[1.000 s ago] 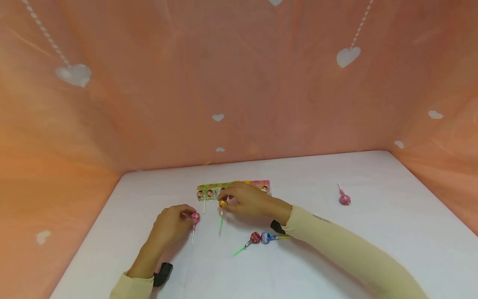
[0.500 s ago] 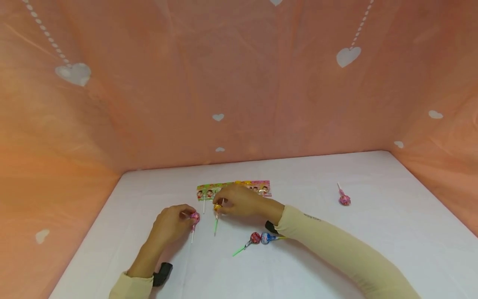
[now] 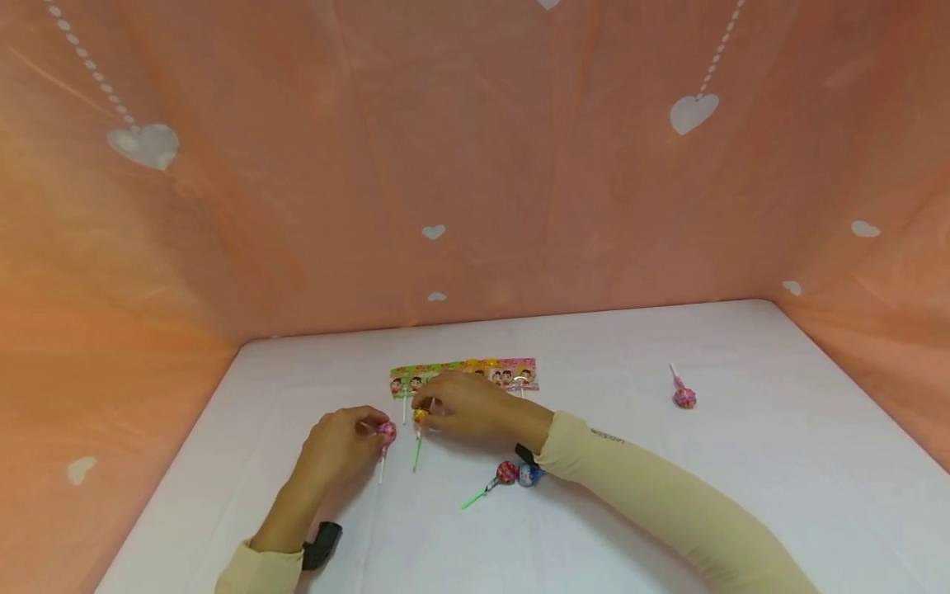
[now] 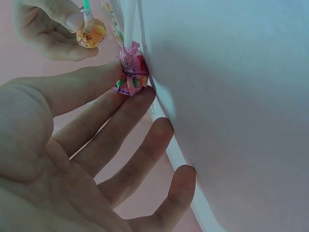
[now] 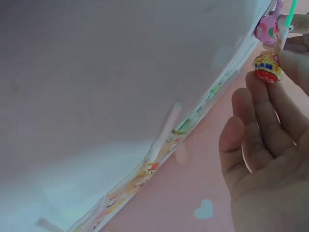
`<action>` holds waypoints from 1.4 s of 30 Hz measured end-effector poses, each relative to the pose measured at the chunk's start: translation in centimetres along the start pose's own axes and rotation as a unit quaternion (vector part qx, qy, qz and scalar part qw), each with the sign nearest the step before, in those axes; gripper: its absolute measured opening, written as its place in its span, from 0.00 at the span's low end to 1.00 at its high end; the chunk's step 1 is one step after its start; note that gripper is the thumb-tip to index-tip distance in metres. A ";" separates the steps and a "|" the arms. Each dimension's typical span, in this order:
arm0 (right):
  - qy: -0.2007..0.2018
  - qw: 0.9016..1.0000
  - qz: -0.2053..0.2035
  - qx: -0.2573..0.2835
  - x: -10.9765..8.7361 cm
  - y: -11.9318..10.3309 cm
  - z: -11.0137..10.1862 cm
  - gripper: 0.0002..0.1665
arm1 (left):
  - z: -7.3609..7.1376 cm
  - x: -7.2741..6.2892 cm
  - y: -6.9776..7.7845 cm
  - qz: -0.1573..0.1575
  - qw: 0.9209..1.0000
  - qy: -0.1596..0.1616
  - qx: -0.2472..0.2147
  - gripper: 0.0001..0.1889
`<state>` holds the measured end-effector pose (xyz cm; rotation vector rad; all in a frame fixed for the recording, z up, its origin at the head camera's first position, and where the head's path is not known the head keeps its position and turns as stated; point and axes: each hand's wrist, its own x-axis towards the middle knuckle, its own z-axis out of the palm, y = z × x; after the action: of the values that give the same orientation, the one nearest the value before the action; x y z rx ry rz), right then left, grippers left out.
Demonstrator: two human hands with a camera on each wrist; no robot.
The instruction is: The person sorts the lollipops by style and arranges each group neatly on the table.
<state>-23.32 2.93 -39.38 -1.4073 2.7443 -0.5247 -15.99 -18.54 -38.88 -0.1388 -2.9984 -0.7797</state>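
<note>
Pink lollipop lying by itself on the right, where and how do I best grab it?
I'd probably pinch the lone pink lollipop by its round candy end, coming from the near side: that bulky end points toward you, the thin stick away.

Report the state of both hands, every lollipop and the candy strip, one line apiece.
Left hand: pinching a lollipop
Left hand's pink lollipop: wrapped, held by its head
Right hand: pinching a lollipop
Yellow lollipop: wrapped, held by its head
Red lollipop: wrapped, lying down
Blue lollipop: lying down, stick out of sight
Far pink lollipop: wrapped, lying apart
Candy strip: laid out lengthwise, partly hidden
</note>
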 end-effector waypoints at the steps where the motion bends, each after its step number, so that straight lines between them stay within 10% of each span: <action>1: -0.001 1.000 0.000 0.001 0.1 0.0 0.0 0.12 | 0.0 0.0 0.0 0.001 1.000 0.000 0.002 0.09; 42: -0.027 0.999 0.013 0.031 0.6 -1.3 0.7 0.12 | -0.4 0.0 0.0 -0.004 1.000 -0.010 -0.004 0.10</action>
<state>-22.57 1.56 -39.61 -1.3510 2.6762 -0.5559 -15.95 -18.70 -38.57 -0.1366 -3.0178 -0.7946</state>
